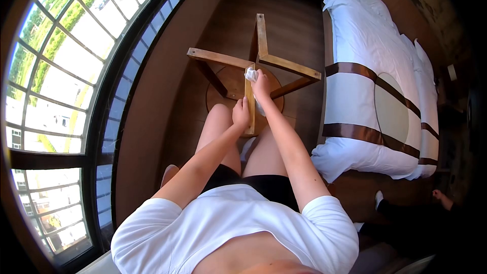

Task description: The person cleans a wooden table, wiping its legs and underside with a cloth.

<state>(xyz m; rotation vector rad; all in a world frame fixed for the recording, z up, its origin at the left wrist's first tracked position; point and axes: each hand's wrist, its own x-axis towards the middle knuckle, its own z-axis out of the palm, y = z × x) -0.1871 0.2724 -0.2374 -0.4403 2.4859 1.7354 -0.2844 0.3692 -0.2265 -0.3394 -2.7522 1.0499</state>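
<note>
Upside down on the floor rests a small round wooden table (pixel 215 90), its angled leg frames pointing up. One wooden bar (pixel 251 116) of these legs extends towards me between my knees. My left hand (pixel 241 113) is closed around the lower part of that bar. Farther up, my right hand (pixel 261 87) is closed on a crumpled white cloth (pixel 251 74), which touches the bar near the corner where the frames come close together. Whether the cloth is fabric or paper is hard to make out. The palm sides of both hands are hidden.
Left of me runs a large gridded window (pixel 76 61) above a low wall (pixel 167 61). To the right stands a bed (pixel 350 106) with white bedding and brown bands. Another person (pixel 406 218) in dark clothes is at the lower right.
</note>
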